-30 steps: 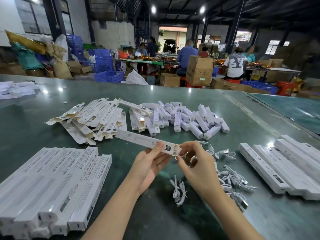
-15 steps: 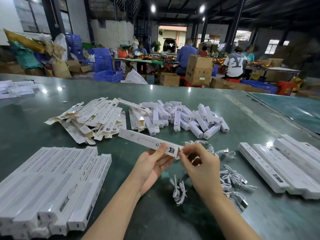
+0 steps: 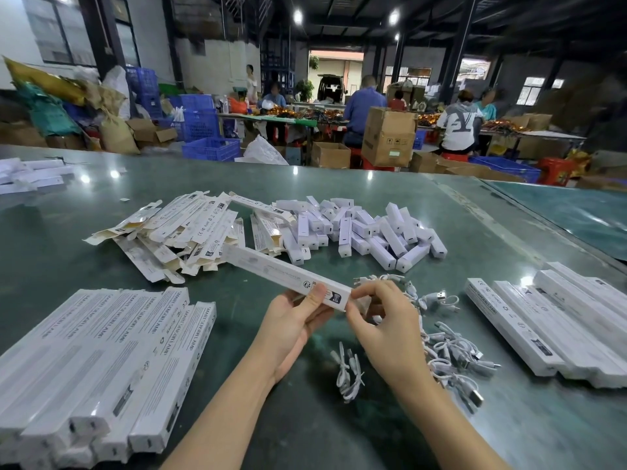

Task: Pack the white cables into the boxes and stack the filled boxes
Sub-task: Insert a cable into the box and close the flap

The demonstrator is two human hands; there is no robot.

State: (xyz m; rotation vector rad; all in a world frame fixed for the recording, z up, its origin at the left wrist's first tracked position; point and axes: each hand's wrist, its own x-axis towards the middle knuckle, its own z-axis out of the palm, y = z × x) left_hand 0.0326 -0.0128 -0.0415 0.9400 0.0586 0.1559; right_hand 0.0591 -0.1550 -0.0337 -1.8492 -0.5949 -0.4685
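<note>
Left hand (image 3: 294, 320) had a long white box (image 3: 285, 276) gripped near its close end, thumb on top, box held up off the green table (image 3: 475, 232) and angled away to the left. Right hand (image 3: 383, 323) was pinching that same near end — fingers curled at the flap. Loose white cables (image 3: 451, 351) sat in a heap just right of the hands, with one small bundle (image 3: 347, 371) between the wrists. Stack of boxes (image 3: 101, 368) on the left, another row (image 3: 556, 323) on the right, flat cartons (image 3: 176, 232) further back.
</note>
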